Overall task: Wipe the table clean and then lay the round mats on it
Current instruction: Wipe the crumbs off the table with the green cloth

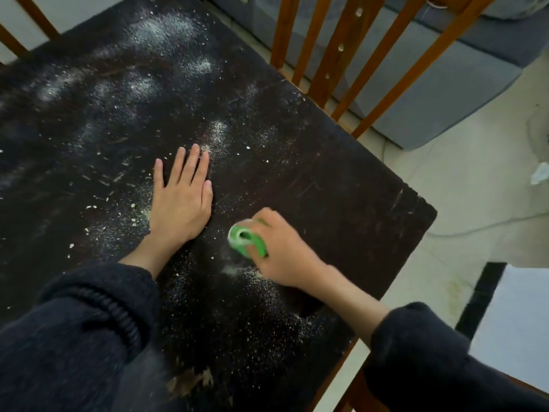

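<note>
A dark wooden table [341, 185] fills most of the view, dusted with white powder and crumbs [166, 28] in patches from the far side to the near edge. My left hand [181, 200] lies flat on the tabletop, fingers straight and together. To its right, my right hand [279, 248] grips a small green brush [246, 237] held down against the table near the right edge; it is motion-blurred. A pale smear of powder sits just under the brush. No round mats are in view.
A wooden chair back [341, 55] stands against the table's far right side, with a blue-grey sofa [445, 93] behind it. A second chair back [17, 34] shows at top left. Pale floor tiles [475, 209] lie right of the table.
</note>
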{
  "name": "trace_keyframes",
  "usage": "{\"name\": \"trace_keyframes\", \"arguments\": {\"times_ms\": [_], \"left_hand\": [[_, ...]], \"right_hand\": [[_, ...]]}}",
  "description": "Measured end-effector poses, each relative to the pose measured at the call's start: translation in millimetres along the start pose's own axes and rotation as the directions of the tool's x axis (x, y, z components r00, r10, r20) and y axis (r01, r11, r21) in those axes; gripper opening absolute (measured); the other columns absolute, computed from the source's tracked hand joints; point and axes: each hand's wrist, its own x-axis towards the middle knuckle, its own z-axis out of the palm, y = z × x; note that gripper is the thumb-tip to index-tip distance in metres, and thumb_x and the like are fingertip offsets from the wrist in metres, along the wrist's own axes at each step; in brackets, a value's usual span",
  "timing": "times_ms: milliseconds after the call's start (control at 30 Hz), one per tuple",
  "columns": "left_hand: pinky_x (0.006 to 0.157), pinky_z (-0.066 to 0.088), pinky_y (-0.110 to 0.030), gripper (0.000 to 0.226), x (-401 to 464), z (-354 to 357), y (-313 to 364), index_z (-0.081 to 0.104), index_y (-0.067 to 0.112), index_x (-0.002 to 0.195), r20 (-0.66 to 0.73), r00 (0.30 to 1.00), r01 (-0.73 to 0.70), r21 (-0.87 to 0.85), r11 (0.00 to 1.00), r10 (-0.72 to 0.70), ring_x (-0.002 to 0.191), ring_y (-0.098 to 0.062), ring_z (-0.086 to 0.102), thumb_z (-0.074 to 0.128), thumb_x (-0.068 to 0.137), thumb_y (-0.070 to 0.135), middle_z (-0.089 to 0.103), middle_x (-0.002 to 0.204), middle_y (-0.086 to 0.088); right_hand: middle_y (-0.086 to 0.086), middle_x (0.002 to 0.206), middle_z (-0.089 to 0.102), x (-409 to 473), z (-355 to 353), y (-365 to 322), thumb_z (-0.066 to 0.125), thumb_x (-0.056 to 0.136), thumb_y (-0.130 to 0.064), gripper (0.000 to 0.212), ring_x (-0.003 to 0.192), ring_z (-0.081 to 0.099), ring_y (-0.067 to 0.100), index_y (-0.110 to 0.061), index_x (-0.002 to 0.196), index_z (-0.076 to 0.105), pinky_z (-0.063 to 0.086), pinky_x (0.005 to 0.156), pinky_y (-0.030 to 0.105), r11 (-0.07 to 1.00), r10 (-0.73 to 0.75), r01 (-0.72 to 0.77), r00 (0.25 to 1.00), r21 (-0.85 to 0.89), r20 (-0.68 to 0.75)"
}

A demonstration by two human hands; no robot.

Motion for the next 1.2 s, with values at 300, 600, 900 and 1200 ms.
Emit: {"name": "trace_keyframes", "arguments": {"times_ms": [300,600,900,1200], "left_hand": [[0.116,0.001,-0.048,0.058,-1,-1,2,0.018,0.015,0.148,-0.007,1.0,-0.001,-0.013,1.0,0.001,0.145,-0.02,0.008,0.009,0.095,0.037,0.016,0.157,-0.002],[0.116,0.0,-0.048,0.057,-1,0,1,0.015,0.017,0.149,0.007,1.0,0.01,0.004,1.0,-0.01,0.145,-0.019,0.006,0.009,0.095,0.037,0.014,0.157,-0.001],[0.117,-0.007,-0.041,0.055,8,-15,-15,0.016,0.009,0.148,-0.051,0.998,0.011,-0.262,0.965,-0.025,0.144,-0.014,0.0,0.019,0.096,0.026,0.014,0.157,-0.004],[0.116,-0.003,-0.05,0.056,25,-5,-33,0.016,0.015,0.149,-0.026,0.993,0.111,-0.065,0.992,-0.113,0.145,-0.018,0.002,0.014,0.097,0.035,0.01,0.158,-0.002]], "right_hand": [[0.015,0.116,0.048,72,-114,112,0.052,0.088,-0.019,0.027,0.103,0.049,0.027,-0.004,0.11,0.055,0.043,0.088,0.028,0.791,0.539,-0.605,0.614,0.095,-0.577],[0.018,0.106,0.054,79,-50,59,0.05,0.081,-0.009,0.02,0.102,0.045,0.033,-0.005,0.098,0.061,0.034,0.087,0.033,0.911,0.316,-0.385,0.883,-0.148,-0.347],[0.005,0.08,0.054,42,-34,15,0.063,0.078,-0.007,0.011,0.079,0.048,0.015,-0.008,0.089,0.066,0.035,0.072,0.026,0.987,0.15,-0.125,0.943,0.104,-0.296],[0.017,0.12,0.045,118,-111,118,0.052,0.088,-0.018,0.024,0.11,0.046,0.031,-0.005,0.108,0.057,0.041,0.098,0.039,0.76,0.578,-0.648,0.636,0.054,-0.511]]}}
